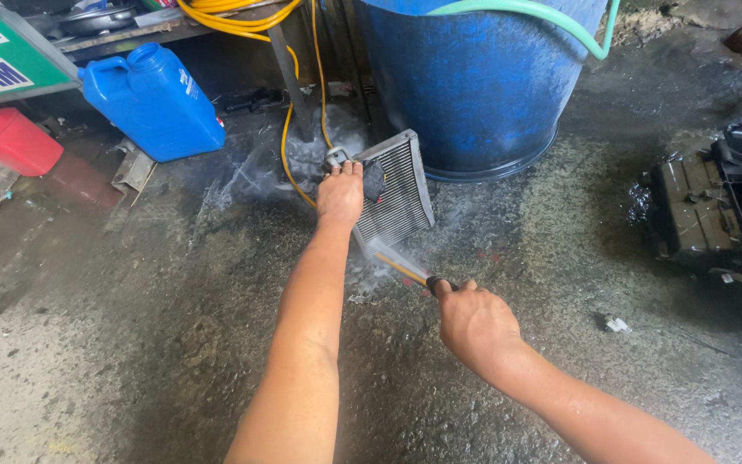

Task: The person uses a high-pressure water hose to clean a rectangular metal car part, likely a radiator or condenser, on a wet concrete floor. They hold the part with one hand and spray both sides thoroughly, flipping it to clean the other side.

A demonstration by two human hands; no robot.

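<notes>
**Spotter:** Two hands, two jobs. Your left hand point(340, 194) is wrapped over the top left corner of the finned metal core point(395, 189), fingers curled down on its edge beside the small pipe fitting point(335, 157), so the core stands tilted on the wet concrete floor point(130, 344).

**Checker:** And where does that core sit from your grip?

**Spotter:** Its ribbed face runs down and to the right from your left hand, with its lower edge on the floor, just in front of the big blue barrel point(474, 77).

**Checker:** Your right hand?

**Spotter:** Your right hand point(474, 322) is closed tight round the black end of the spray lance point(412, 273). Its yellow tip points up and left at the lower part of the core, near it, and a pale jet meets the fins there.

**Checker:** What lies around you?

**Spotter:** Left of you stand a blue jerrycan point(158, 99) and a red container point(12, 140). A yellow hose point(289, 129) drops down behind the core. A green hose point(517, 10) loops over the barrel's rim. Well apart on your right lies a black plastic housing point(702, 215).
</notes>
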